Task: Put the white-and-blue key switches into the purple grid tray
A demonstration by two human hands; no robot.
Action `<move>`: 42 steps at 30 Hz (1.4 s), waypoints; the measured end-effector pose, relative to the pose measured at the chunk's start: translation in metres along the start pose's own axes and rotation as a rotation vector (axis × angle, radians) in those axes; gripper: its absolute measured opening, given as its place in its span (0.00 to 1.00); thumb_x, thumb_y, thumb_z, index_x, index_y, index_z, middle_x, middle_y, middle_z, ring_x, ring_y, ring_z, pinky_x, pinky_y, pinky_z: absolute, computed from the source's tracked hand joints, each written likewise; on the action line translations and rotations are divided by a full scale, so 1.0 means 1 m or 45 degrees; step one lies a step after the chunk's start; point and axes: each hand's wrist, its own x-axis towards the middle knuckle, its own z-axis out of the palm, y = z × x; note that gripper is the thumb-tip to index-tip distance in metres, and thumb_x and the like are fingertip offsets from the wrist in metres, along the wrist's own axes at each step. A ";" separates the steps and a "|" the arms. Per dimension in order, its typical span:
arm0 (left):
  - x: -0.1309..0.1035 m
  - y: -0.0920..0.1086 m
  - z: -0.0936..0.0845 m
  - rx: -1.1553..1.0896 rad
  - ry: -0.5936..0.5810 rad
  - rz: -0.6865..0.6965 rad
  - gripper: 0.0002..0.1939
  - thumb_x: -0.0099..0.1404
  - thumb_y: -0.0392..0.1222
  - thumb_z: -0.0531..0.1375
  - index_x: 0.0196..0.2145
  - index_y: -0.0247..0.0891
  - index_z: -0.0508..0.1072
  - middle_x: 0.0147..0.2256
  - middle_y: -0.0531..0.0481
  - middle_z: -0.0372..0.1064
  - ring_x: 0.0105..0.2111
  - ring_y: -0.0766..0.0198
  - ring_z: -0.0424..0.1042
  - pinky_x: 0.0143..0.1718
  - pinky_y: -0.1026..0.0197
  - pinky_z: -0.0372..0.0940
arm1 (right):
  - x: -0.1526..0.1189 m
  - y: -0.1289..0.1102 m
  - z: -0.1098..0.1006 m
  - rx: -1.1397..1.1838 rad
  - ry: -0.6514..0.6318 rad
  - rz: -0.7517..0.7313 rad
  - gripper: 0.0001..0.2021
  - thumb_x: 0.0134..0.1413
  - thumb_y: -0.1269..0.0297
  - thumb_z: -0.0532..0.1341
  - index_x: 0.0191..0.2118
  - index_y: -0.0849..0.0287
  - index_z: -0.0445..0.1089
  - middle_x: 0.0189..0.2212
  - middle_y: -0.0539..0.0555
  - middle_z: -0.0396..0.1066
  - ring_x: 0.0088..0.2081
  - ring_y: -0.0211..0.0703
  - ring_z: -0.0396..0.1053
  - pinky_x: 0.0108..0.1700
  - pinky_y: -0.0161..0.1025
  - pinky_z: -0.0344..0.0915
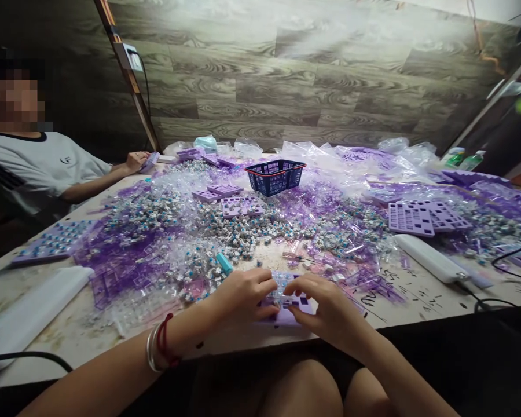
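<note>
A purple plate with square cutouts [293, 317] lies at the table's front edge, below both of my hands. Clear plastic pieces [279, 279] sit over its upper part. My left hand [245, 295] is at the plate's left side, thumb and fingers drawn together around something small that I cannot make out. From the right, my right hand [327, 301] curls its index finger and thumb over the plate; what they grip is hidden. Just beyond my left hand is a small teal block-shaped tool [224, 263]. Loose white-and-blue key switches [238, 246] are heaped beyond.
Purple grid plates [410, 218] and a dark blue basket [275, 176] stand among the piles. White elongated devices with cables lie left [39, 307] and right [432, 258]. Across the left corner, a co-worker [65, 165] holds a purple piece. Plastic bags [312, 152] line the back.
</note>
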 end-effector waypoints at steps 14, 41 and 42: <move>-0.002 -0.003 0.006 -0.171 0.124 0.182 0.09 0.65 0.42 0.58 0.43 0.43 0.70 0.40 0.50 0.65 0.37 0.61 0.65 0.34 0.61 0.60 | 0.000 0.007 -0.008 0.015 -0.012 0.054 0.10 0.44 0.78 0.59 0.32 0.56 0.68 0.30 0.50 0.70 0.33 0.40 0.67 0.36 0.37 0.63; 0.003 -0.008 -0.005 -0.397 0.014 0.436 0.07 0.67 0.31 0.50 0.34 0.33 0.66 0.34 0.45 0.68 0.35 0.63 0.65 0.37 0.62 0.63 | 0.004 0.016 0.000 0.090 0.100 0.061 0.08 0.44 0.77 0.60 0.30 0.57 0.67 0.27 0.48 0.68 0.30 0.39 0.66 0.34 0.36 0.61; 0.002 -0.008 -0.003 -0.433 0.034 0.412 0.07 0.68 0.31 0.50 0.37 0.33 0.67 0.35 0.45 0.68 0.36 0.63 0.66 0.38 0.62 0.63 | 0.005 0.016 0.000 0.091 0.099 0.066 0.08 0.44 0.77 0.60 0.30 0.57 0.67 0.27 0.48 0.68 0.30 0.39 0.66 0.34 0.36 0.61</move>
